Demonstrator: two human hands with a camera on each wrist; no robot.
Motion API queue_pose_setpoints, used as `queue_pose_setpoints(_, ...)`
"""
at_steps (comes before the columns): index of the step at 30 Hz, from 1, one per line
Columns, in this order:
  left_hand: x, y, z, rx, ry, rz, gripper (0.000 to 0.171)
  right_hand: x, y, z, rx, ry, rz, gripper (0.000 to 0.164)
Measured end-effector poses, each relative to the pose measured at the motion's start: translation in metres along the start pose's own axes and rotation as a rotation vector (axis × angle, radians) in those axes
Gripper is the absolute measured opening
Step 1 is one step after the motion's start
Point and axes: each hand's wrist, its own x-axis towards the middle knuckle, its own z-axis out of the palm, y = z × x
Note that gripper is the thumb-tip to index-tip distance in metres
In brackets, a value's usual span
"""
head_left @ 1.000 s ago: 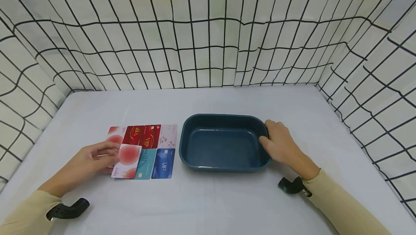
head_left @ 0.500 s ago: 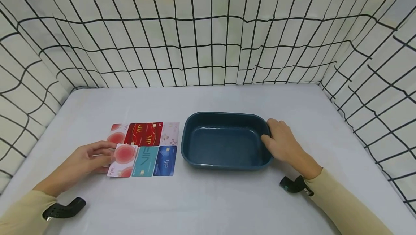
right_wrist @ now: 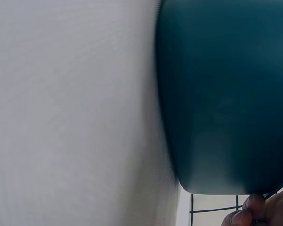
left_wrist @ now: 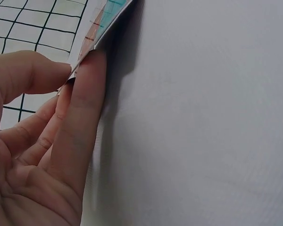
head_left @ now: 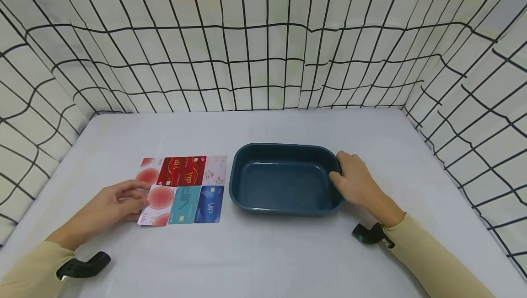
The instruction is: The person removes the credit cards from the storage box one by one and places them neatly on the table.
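In the head view my left hand (head_left: 117, 204) pinches the left edge of a white plastic card with pink circles (head_left: 160, 198), between thumb and fingers. The left wrist view shows that card nearly edge-on, close over the table, the thumb (left_wrist: 40, 73) on one face and a finger behind. To its right lie a teal VIP card (head_left: 184, 205) and a blue VIP card (head_left: 209, 204). Behind them is a row with another pink-circled card (head_left: 148, 174), red VIP cards (head_left: 181, 170) and a pale pink card (head_left: 215, 170). My right hand (head_left: 356, 183) grips the right rim of a dark teal rectangular dish (head_left: 284, 188).
The dish sits to the right of the cards on a white-covered table (head_left: 263, 261). A black wire grid (head_left: 265, 62) with white sheeting behind it stands along the back and both sides.
The left hand has moved the pink-circled card left, off the teal card it overlapped, so it now sits beside it in the front row. The right hand keeps its grip on the dish.
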Motion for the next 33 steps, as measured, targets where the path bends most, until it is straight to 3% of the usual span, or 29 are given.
queue_pose_setpoints(12,0.003,0.006,0.0,0.076,0.01,-0.026,0.076,-0.004,0.004,0.001,0.006,0.009,0.012,0.008)
queue_pose_setpoints(25,0.003,0.013,-0.004,0.186,0.009,-0.015,0.065,-0.008,0.002,0.001,0.018,0.012,0.018,0.007)
queue_pose_setpoints(33,-0.002,0.011,-0.002,0.268,0.066,0.022,0.056,-0.01,0.002,0.001,0.037,-0.013,0.022,0.006)
